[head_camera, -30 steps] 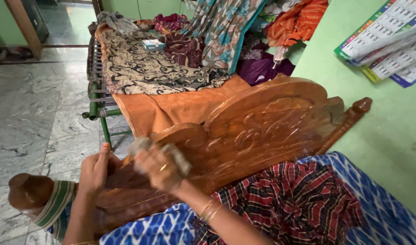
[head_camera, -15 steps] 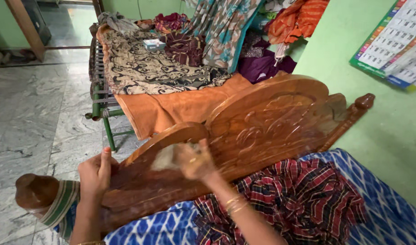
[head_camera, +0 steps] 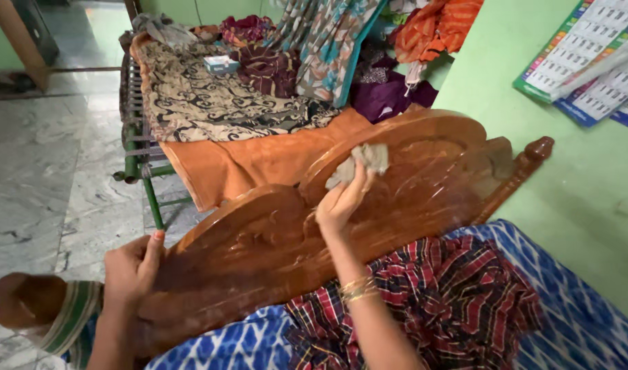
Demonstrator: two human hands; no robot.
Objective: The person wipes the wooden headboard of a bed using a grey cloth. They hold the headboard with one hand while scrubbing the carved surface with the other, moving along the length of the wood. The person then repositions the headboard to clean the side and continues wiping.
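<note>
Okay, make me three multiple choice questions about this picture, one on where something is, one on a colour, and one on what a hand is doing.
1. Where is the right hand?
A. on the carved wooden headboard
B. on the floor
C. on the wall

2. What colour is the wall?
A. white
B. light green
C. red

3. What is the right hand doing?
A. hanging empty
B. holding a cup
C. gripping a grey cloth

Answers: 1 A, it presses against the carving; 2 B, plainly green; 3 C, the cloth bunches in its grip, while the left hand grips the headboard's edge.

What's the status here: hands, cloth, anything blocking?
Right hand gripping crumpled grey cloth against carved brown wooden headboard. Left hand bracing headboard's lower left edge. Nothing in the way on the panel.
</note>
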